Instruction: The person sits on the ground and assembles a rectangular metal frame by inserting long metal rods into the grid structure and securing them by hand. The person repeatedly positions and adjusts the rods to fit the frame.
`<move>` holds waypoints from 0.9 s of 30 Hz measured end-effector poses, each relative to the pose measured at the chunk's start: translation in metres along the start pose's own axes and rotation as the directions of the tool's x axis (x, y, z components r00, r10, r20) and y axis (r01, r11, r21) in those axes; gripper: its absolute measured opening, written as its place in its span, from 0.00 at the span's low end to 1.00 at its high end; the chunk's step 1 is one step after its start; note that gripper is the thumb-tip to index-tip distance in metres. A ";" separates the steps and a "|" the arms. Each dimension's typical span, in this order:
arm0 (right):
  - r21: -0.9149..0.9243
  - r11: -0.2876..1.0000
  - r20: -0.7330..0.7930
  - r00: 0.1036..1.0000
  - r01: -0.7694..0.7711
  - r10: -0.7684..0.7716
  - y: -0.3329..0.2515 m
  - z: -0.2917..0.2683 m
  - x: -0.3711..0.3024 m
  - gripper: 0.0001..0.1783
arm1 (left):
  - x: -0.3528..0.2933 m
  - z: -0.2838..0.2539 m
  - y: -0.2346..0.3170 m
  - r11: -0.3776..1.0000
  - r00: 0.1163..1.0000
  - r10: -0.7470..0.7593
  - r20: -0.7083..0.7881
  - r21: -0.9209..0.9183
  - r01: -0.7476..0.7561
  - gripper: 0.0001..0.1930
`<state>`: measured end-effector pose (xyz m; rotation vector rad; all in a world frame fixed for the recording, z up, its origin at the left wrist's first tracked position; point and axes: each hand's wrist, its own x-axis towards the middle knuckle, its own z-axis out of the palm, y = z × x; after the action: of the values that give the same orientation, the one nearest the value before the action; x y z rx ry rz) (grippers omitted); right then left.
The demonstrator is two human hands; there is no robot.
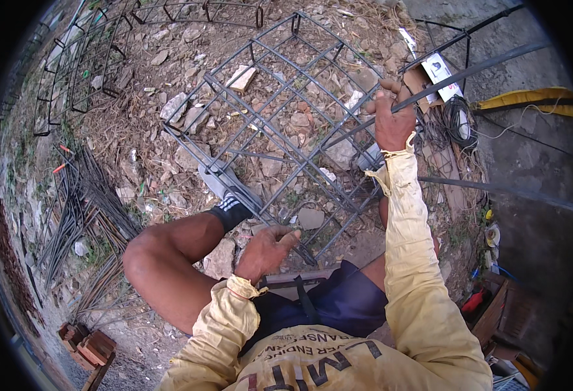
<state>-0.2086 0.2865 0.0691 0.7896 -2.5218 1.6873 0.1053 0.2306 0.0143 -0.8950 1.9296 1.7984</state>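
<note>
Right hand [391, 120] is up high and well out from the body, fingers curled tight round a long steel bar [469, 70]; that bar runs from the fist up and to the right, its long axis slanting toward the upper right corner, and below the fist a thinner length carries on down-left across the cage [280, 104]. So the bar lies along the cage's right-hand end, crossing its frame, and the right hand is the one on it. Left hand [267, 251] is low and close in, just off the knee, fingers loosely bent and spread; it sits at the near bottom edge of the cage and seems to rest on or touch a rod there, though whether it actually grips one I cannot tell. The cage itself is a dark grey grid of rebar, long rods tied through square hoops, lying tilted on rubble and dry grass, rusty in places, with stones showing through its gaps. A shoe [224, 182] is planted inside the near edge. More loose rods [81, 195] lie in a bundle well off to the left
</note>
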 end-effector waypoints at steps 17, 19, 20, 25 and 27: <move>0.112 0.992 -0.061 0.997 0.058 -0.051 -0.008 0.010 -0.017 0.11 | 0.255 -0.119 -0.082 0.528 0.948 0.021 -0.317 0.809 0.259 0.19; 0.132 0.990 -0.062 0.998 0.042 -0.034 -0.009 0.011 -0.019 0.11 | 0.257 -0.118 -0.087 0.537 0.954 0.026 -0.299 0.809 0.239 0.21; 0.141 0.989 -0.063 0.998 0.035 -0.026 -0.010 0.012 -0.020 0.11 | 0.259 -0.116 -0.101 0.527 0.950 0.073 -0.303 0.820 0.222 0.22; 0.122 0.992 -0.075 0.997 0.019 -0.010 -0.018 0.016 -0.021 0.11 | 0.266 -0.118 -0.110 0.410 0.934 0.212 -0.286 0.894 0.181 0.29; 0.215 0.976 -0.056 0.998 0.021 -0.009 -0.017 0.013 -0.025 0.11 | 0.270 -0.127 -0.109 0.520 0.968 0.096 -0.234 0.841 0.152 0.32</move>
<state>-0.1765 0.2804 0.0715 0.7596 -2.3187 1.9729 -0.0018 0.0517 -0.2254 -0.7621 2.5192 0.4707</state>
